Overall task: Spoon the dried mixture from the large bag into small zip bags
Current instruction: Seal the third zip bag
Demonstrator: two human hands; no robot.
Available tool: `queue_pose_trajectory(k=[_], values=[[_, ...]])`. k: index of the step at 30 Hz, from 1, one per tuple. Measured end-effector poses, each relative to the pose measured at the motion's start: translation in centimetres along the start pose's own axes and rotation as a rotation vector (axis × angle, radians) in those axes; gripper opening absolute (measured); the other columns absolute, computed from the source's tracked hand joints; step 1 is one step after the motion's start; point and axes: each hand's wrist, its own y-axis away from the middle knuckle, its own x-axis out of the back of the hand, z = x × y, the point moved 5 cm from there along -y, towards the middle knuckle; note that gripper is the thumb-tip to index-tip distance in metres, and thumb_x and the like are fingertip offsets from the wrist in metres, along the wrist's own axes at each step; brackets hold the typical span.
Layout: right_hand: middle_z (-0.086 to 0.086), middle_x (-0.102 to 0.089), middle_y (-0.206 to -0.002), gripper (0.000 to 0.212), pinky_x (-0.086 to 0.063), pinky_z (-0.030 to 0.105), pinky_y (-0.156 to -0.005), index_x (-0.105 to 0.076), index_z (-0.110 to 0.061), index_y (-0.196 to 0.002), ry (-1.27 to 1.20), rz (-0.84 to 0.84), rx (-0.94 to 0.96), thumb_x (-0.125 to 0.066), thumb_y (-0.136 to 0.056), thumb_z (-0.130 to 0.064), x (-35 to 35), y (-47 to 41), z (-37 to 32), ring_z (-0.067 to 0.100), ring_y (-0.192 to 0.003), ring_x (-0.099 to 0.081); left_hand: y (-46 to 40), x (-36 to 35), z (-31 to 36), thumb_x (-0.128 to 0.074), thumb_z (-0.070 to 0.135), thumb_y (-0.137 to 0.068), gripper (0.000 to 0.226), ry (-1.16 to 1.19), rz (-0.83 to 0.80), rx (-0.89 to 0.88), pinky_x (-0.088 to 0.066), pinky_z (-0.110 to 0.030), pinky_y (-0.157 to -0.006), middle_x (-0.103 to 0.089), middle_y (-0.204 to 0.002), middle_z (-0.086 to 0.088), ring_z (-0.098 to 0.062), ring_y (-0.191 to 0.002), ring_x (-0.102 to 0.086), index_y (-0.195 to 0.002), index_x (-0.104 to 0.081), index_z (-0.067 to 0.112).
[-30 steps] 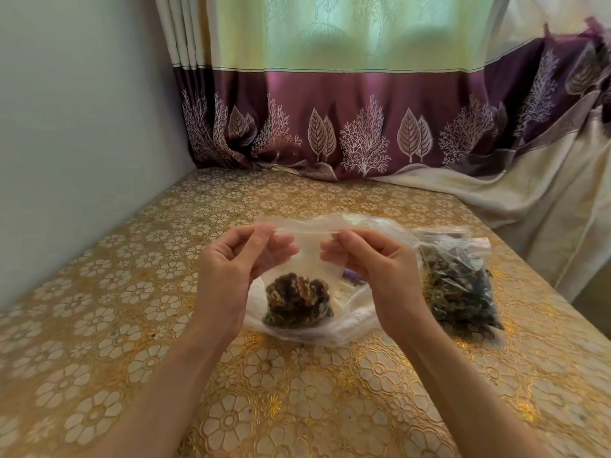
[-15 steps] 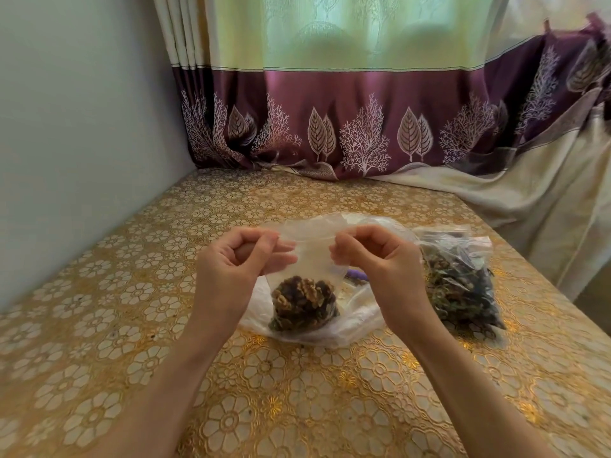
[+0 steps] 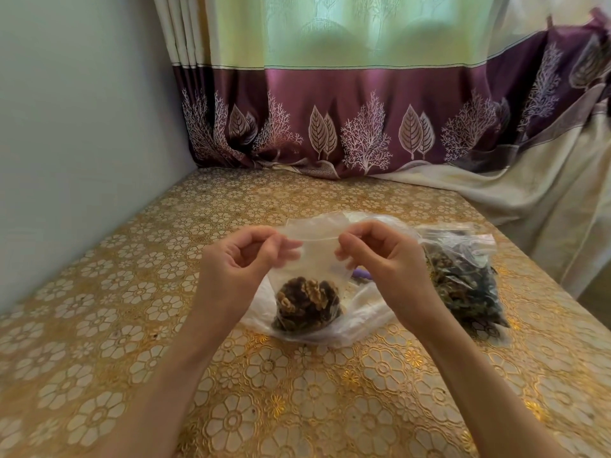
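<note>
While the small zip bag (image 3: 309, 276) hangs between both hands above the gold floral tablecloth (image 3: 99, 309), the step in hand looks to be sealing its top. Farthest left, the left hand (image 3: 241, 259) pinches the bag's upper left corner between thumb and curled fingers. Moving right, the bag's clear upper half stretches taut across the gap, and its load of dried mixture (image 3: 305, 307), brown pieces with paler curled bits, sits bunched at the bottom, just above a crumpled white plastic bag (image 3: 363, 317) lying on the cloth. Next, the right hand (image 3: 383, 256) pinches the upper right corner in the same way. A small purple object (image 3: 362, 275) peeks out below that hand; what it is cannot be told. Farthest right, the large bag (image 3: 463, 279) of dark mixture lies on the table, near but apart. To seal well, keep the strip level and taut, press out trapped air, and run the pinch along the whole track, keeping crumbs out of it.
</note>
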Motion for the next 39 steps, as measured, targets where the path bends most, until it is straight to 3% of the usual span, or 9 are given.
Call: queue_pose_trajectory(k=[4, 12, 17, 19, 23, 26, 32, 37, 39], values=[[-0.006, -0.068, -0.073, 0.012, -0.051, 0.022, -0.069, -0.067, -0.021, -0.084, 0.048, -0.060, 0.034, -0.060, -0.087, -0.012, -0.5, 0.1, -0.2, 0.006, -0.071, -0.063, 0.1, -0.2, 0.1, -0.056, 0.002, -0.088, 0.015, -0.043, -0.034, -0.014, -0.053, -0.014, -0.066, -0.074, -0.082, 0.003, -0.012, -0.075, -0.071, -0.092, -0.068, 0.010], [0.010, -0.068, -0.078, 0.008, -0.050, 0.045, -0.073, -0.068, -0.015, -0.080, 0.059, 0.006, 0.066, -0.065, -0.084, -0.009, -0.4, 0.3, -0.8, 0.036, -0.079, -0.061, 0.1, -0.5, 0.4, -0.063, 0.014, -0.081, 0.010, -0.022, -0.041, -0.004, -0.051, -0.012, -0.066, -0.074, -0.077, 0.004, -0.010, -0.073, -0.070, -0.088, -0.066, 0.008], [0.012, -0.067, -0.079, 0.013, -0.048, 0.048, -0.068, -0.066, -0.022, -0.080, 0.083, 0.001, 0.087, -0.064, -0.085, -0.009, -0.6, 0.4, -1.1, 0.043, -0.077, -0.057, 0.1, -0.5, 0.7, -0.060, 0.013, -0.083, 0.011, -0.019, -0.078, -0.009, -0.053, -0.016, -0.069, -0.074, -0.080, 0.001, -0.013, -0.077, -0.071, -0.090, -0.067, 0.010], [0.003, -0.068, -0.076, 0.018, -0.048, 0.043, -0.065, -0.066, -0.025, -0.082, 0.103, -0.024, 0.096, -0.062, -0.086, -0.007, -0.9, 0.5, -1.1, 0.038, -0.076, -0.059, 0.2, -0.7, 0.7, -0.058, 0.006, -0.086, 0.013, -0.049, -0.100, -0.013, -0.053, -0.015, -0.069, -0.074, -0.082, 0.004, -0.012, -0.079, -0.071, -0.091, -0.068, 0.012], [-0.011, -0.066, -0.078, 0.021, -0.051, 0.020, -0.068, -0.065, -0.026, -0.084, 0.166, -0.064, 0.125, -0.063, -0.085, -0.006, -1.5, 0.5, -1.2, 0.003, -0.072, -0.062, 0.5, -1.3, 0.8, -0.062, 0.016, -0.081, 0.006, -0.108, -0.118, -0.028, -0.052, -0.012, -0.066, -0.073, -0.082, 0.010, -0.006, -0.076, -0.070, -0.086, -0.066, 0.018], [-0.010, -0.065, -0.076, 0.019, -0.049, 0.018, -0.066, -0.065, -0.025, -0.082, 0.177, -0.051, 0.137, -0.064, -0.085, -0.006, -1.5, 0.5, -1.2, 0.002, -0.069, -0.060, 0.4, -1.4, 0.9, -0.061, 0.025, -0.078, 0.009, -0.123, -0.106, -0.031, -0.052, -0.012, -0.065, -0.073, -0.081, 0.010, -0.005, -0.074, -0.069, -0.084, -0.065, 0.019], [-0.010, -0.062, -0.071, 0.015, -0.042, 0.011, -0.062, -0.065, -0.016, -0.080, 0.181, -0.024, 0.172, -0.064, -0.085, -0.001, -1.6, 0.6, -1.1, -0.003, -0.064, -0.056, 0.5, -1.4, 1.0, -0.061, 0.022, -0.080, 0.013, -0.143, -0.111, -0.053, -0.051, -0.012, -0.065, -0.073, -0.082, 0.009, -0.005, -0.073, -0.069, -0.087, -0.066, 0.013], [-0.009, -0.062, -0.073, 0.009, -0.041, 0.006, -0.064, -0.065, -0.007, -0.086, 0.200, -0.060, 0.227, -0.064, -0.084, 0.002, -2.0, 0.7, -1.2, -0.008, -0.067, -0.057, 0.6, -1.8, 1.4, -0.063, 0.011, -0.083, 0.014, -0.193, -0.133, -0.112, -0.052, -0.013, -0.069, -0.072, -0.084, 0.013, -0.003, -0.076, -0.069, -0.090, -0.067, 0.022], [-0.007, -0.062, -0.074, 0.005, -0.041, 0.005, -0.064, -0.065, -0.004, -0.087, 0.220, -0.073, 0.232, -0.064, -0.084, 0.001, -2.2, 0.8, -1.2, -0.009, -0.068, -0.057, 0.6, -1.9, 1.5, -0.065, 0.021, -0.080, 0.010, -0.231, -0.134, -0.131, -0.052, -0.013, -0.069, -0.071, -0.080, 0.013, -0.002, -0.074, -0.068, -0.089, -0.067, 0.025]])
